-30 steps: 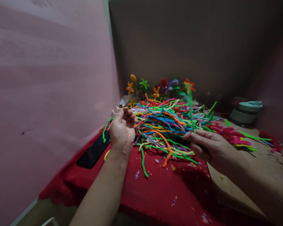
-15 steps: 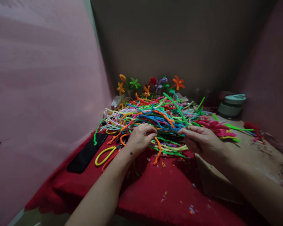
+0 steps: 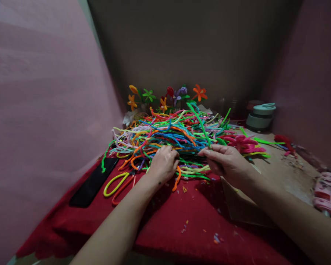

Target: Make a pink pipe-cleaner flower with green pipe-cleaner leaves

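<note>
A large heap of many-coloured pipe cleaners (image 3: 165, 134) lies on the red cloth (image 3: 182, 221). My right hand (image 3: 226, 159) pinches a green pipe cleaner (image 3: 199, 123) between thumb and fingers; it slants up and to the left over the heap. At the heap's front edge is my left hand (image 3: 164, 162), its fingers curled closed. What they grip, if anything, is hidden behind the hand. An orange pipe cleaner (image 3: 177, 179) hangs over the cloth just right of that hand. A pink pipe-cleaner flower (image 3: 239, 142) lies beyond my right hand.
Scissors with yellow and red handles (image 3: 116, 185) and a black phone (image 3: 93, 184) lie at left. Finished flowers (image 3: 165, 96) stand behind the heap. At right are a green lidded container (image 3: 260, 117), a cardboard sheet (image 3: 289, 173) and a pink device (image 3: 328, 193).
The view has turned slightly right, so things sit further left. My left hand has turned knuckles-up, its fingers reaching down at the heap. My right hand still holds the green pipe cleaner.
</note>
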Tool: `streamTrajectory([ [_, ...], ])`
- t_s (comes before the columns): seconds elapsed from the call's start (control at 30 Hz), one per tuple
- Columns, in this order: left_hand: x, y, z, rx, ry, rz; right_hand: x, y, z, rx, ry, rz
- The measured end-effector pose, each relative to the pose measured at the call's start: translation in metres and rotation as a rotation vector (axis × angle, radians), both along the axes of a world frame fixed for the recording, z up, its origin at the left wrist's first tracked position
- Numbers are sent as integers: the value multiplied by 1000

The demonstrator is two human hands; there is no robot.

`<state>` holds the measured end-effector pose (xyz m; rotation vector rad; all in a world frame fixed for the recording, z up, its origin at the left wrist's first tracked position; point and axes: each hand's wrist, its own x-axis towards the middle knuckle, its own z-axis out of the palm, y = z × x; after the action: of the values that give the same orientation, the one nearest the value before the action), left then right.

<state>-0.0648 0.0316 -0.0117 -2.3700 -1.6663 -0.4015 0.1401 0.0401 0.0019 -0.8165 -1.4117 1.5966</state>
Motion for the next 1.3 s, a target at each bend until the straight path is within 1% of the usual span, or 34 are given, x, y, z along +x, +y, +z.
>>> streamTrajectory([
  [0.13,3,1,-1,16,83,6,0,2,0,-28,28,-59],
  [0.2,4,1,-1,32,83,-7,1,4,1,-55,72,-103],
  [0.27,3,2,1,47,37,-18,2,4,3,-100,123,-138],
  [0.37,1,2,5,98,-111,-1,2,4,6,-186,158,-177],
  [0.5,-2,2,8,149,-286,0,1,3,7,-219,142,-223],
  [0.6,-3,2,9,158,-335,-20,-2,3,4,-227,127,-222],
  [0.83,-2,4,6,166,-371,-30,-5,2,-1,-205,81,-173],
  [0.9,-1,1,10,166,-444,-37,-5,1,-2,-195,78,-156],
  [1.0,-4,-9,25,152,-665,-103,-5,0,-4,-173,60,-96],
  [1.03,-7,-14,32,98,-746,-146,-5,0,-5,-167,49,-81],
  [1.07,-10,-18,39,-10,-777,-207,-5,0,-5,-165,36,-77],
  [1.13,-18,-23,49,-283,-680,-337,-5,0,-4,-167,34,-109],
  [1.17,-21,-24,51,-369,-589,-375,-4,0,-4,-168,50,-136],
  [1.23,-26,-23,49,-361,-380,-367,-2,1,-1,-169,99,-197],
  [1.3,-24,-20,39,-287,-192,-332,0,2,2,-173,146,-261],
])
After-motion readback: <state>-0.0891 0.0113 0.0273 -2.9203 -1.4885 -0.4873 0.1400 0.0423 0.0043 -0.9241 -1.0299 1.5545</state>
